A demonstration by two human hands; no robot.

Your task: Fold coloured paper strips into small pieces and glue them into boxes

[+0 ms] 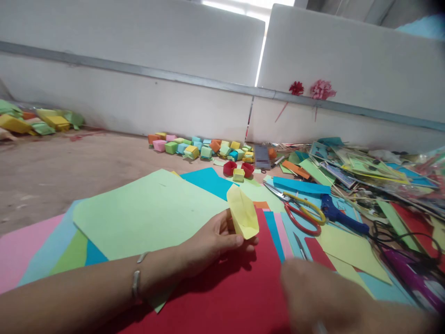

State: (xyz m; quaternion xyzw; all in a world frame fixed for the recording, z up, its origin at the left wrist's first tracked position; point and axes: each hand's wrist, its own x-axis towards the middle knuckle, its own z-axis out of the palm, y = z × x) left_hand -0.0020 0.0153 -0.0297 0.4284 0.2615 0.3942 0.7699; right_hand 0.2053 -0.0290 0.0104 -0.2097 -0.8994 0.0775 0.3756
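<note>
My left hand [222,234] is closed on a pale yellow folded paper piece [243,211], shaped like a shallow open box with raised sides. Thumb and fingers grip its lower edge, tilted up above a red paper sheet [222,292]. To the right, near the front, my right hand [323,292] is smeared by motion; its fingers cannot be made out. Just beyond it lies a thin pointed metal tool [301,246]. Scissors [302,213] with red and yellow handles rest further back, next to a blue glue gun [342,215].
Green sheets [149,218] and other coloured paper spread to the left. Several small paper boxes [205,150] line the wall's foot, with two red boxes [238,169] nearer. Paper scraps and packets [368,167] pile up right, beside a black cable [399,239]. Paper flowers [321,89] hang on the wall rail.
</note>
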